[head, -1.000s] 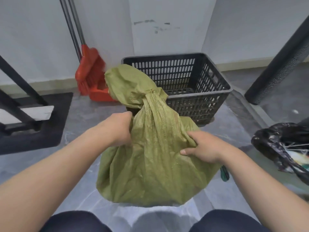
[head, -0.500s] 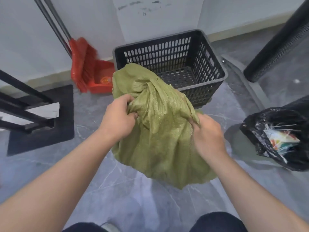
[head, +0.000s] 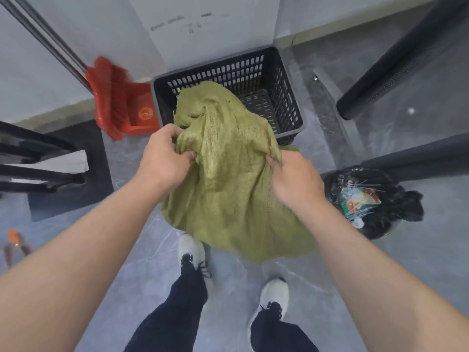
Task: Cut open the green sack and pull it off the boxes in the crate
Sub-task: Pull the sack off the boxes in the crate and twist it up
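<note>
A full green woven sack (head: 228,179) hangs in the air in front of me, above the grey floor. Its tied top leans over the near rim of a black slatted plastic crate (head: 286,97). My left hand (head: 162,158) grips a bunch of the fabric on the sack's left side. On the right side, my right hand (head: 291,181) grips another fold. What the sack holds is hidden. The visible part of the crate's floor is bare.
A red broom and dustpan (head: 119,102) lean on the wall left of the crate. A black bin bag (head: 373,201) with rubbish stands at the right. Black metal bars (head: 33,161) are at the left, a dark post (head: 406,62) at the right. My feet (head: 193,252) stand below the sack.
The sack has risen off the floor and moved toward the crate. Both hands have shifted higher on it, and the view has tilted down so my legs and shoes show.
</note>
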{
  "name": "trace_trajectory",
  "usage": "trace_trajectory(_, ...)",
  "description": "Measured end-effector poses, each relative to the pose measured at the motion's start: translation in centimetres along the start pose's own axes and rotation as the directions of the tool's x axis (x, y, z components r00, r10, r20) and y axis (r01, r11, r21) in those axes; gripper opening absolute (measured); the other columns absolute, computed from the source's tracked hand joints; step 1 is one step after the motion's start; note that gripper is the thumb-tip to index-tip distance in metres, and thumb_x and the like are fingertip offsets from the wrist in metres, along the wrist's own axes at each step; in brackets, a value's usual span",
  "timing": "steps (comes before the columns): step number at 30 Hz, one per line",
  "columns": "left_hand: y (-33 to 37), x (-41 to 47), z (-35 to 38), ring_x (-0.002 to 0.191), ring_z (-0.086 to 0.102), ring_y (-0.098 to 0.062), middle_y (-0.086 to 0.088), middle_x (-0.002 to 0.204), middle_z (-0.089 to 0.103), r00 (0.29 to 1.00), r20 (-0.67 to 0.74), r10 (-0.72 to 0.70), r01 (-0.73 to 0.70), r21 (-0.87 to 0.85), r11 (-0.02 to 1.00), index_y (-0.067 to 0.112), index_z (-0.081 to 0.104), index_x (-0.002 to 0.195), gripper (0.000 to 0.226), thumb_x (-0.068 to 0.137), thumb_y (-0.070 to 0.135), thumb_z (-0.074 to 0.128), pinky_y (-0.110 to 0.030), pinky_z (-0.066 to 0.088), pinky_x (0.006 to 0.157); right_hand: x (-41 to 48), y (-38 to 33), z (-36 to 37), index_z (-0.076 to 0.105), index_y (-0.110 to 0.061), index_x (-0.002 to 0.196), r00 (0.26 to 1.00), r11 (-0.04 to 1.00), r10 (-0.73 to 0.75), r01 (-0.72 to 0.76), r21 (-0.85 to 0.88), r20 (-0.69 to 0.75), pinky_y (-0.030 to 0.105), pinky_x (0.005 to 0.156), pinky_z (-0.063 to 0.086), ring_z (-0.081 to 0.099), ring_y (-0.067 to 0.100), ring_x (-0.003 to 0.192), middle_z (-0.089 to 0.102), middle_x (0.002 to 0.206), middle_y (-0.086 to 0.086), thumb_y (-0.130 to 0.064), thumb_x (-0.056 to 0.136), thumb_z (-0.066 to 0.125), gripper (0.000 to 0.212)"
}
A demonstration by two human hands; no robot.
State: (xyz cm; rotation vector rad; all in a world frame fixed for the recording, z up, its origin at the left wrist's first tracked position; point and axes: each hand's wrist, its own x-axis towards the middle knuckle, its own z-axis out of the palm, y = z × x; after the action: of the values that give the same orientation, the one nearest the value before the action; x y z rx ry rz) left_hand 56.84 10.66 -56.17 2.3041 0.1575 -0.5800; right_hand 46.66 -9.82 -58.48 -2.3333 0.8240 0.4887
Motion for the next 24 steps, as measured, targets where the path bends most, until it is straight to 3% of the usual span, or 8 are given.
trace_trajectory(7,3.4,9.3,-0.6,0.086,0.076,-0.025,-0.001,0.090,0.078,0.996,0.086,-0.012,0.016,-0.045,0.999,0.030,0.060,0.093,0.028,0.089,0.007,0.077,-0.051,0.063,0.082,8.2,-4.9,-5.3,0.064,-0.018,0.092,0.985,0.984,0.140,-0.127,-0.121,0.099,0.041,0.076,0.048,0.059,0.034,0.086,0.064,0.091,0.006,-0.044,0.105,0.048,0.033)
trace_trajectory(12,3.7,16.7,-0.2,0.094,0.074,-0.027,-0.004,0.100,0.077,0.990,0.130,-0.055,0.062,-0.051,0.997,0.034,0.057,0.091,0.034,0.085,0.008,0.079,-0.050,0.062,0.087,14.5,-8.8,-6.0,0.064,-0.013,0.120,0.967,0.947,0.247,-0.229,-0.224,0.056,0.039,0.079,0.041,0.061,0.040,0.112,0.064,0.121,0.016,-0.046,0.105,0.050,0.039)
trace_trajectory(17,3.8,23.4,0.0,0.094,0.072,-0.029,-0.006,0.101,0.074,0.991,0.105,-0.082,0.080,0.017,0.997,0.028,0.059,0.098,0.033,0.082,0.011,0.082,-0.047,0.060,0.089,20.2,-11.9,-4.6,0.062,-0.012,0.117,0.982,0.960,0.190,-0.189,-0.208,-0.017,0.039,0.078,0.044,0.062,0.041,0.108,0.064,0.118,0.016,-0.039,0.100,0.063,0.032)
trace_trajectory(19,3.8,25.7,0.4,0.094,0.070,-0.026,-0.004,0.102,0.072,0.991,0.024,-0.132,0.132,0.021,0.991,0.026,0.060,0.095,0.029,0.082,0.009,0.080,-0.042,0.059,0.089,22.7,-12.8,-4.2,0.060,-0.016,0.123,0.990,0.976,0.137,-0.138,-0.167,-0.022,0.037,0.079,0.042,0.060,0.037,0.111,0.062,0.122,0.014,-0.032,0.097,0.068,0.031)
trace_trajectory(22,3.7,28.9,1.4,0.098,0.070,-0.028,-0.005,0.106,0.072,0.933,-0.117,-0.342,0.315,-0.201,0.928,0.023,0.065,0.100,0.025,0.085,0.003,0.068,-0.041,0.061,0.089,26.2,-13.6,-3.9,0.060,-0.024,0.125,1.000,0.993,0.029,-0.029,-0.116,0.002,0.030,0.079,0.039,0.059,0.030,0.112,0.062,0.126,0.007,-0.014,0.090,0.064,0.037)
trace_trajectory(24,3.9,30.1,1.9,0.096,0.069,-0.027,-0.010,0.114,0.071,0.904,-0.068,-0.422,0.378,-0.330,0.865,0.022,0.065,0.113,0.031,0.090,0.002,0.063,-0.038,0.061,0.085,28.4,-14.2,-3.9,0.059,-0.023,0.131,0.999,0.993,-0.008,0.013,-0.119,0.048,0.028,0.079,0.039,0.058,0.028,0.115,0.061,0.126,0.006,-0.009,0.087,0.061,0.046)
